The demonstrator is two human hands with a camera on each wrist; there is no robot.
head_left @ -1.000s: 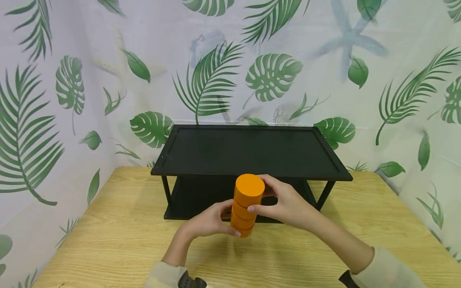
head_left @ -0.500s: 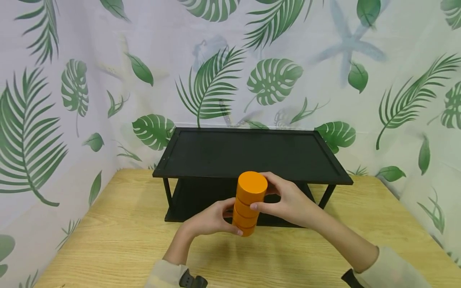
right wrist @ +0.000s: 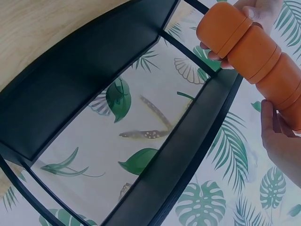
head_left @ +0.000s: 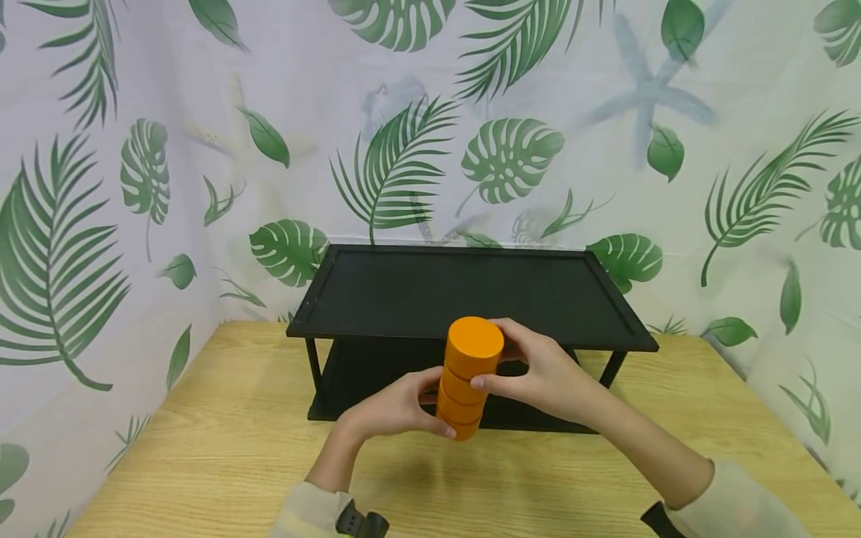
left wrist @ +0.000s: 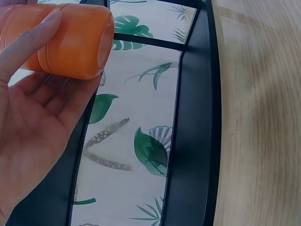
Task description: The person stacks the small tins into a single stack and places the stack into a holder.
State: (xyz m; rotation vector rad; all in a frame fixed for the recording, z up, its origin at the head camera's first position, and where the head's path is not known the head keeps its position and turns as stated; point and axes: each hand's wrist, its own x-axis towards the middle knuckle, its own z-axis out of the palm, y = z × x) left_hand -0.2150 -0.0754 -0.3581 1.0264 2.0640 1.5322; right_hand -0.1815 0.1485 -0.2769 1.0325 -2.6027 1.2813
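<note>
Held upright but leaning slightly, a stack of several round orange jars hangs over the table in front of the black shelf. My left hand grips the lower part, thumb across its near side. The upper part is held by my right hand between thumb and fingers. In the left wrist view, the bottom jar lies between thumb and fingers of the left hand. Seams between jars show in the right wrist view, with the right hand at the edge.
The black two-tier shelf has a flat top and a lower deck joined by thin posts. It stands at the back of the wooden table. Leaf-printed cloth hangs behind and along both sides.
The head view has tilted up a little, so the shelf sits slightly lower in it. Both hands and the orange stack have shifted slightly rightward in the view; both grips are unchanged.
</note>
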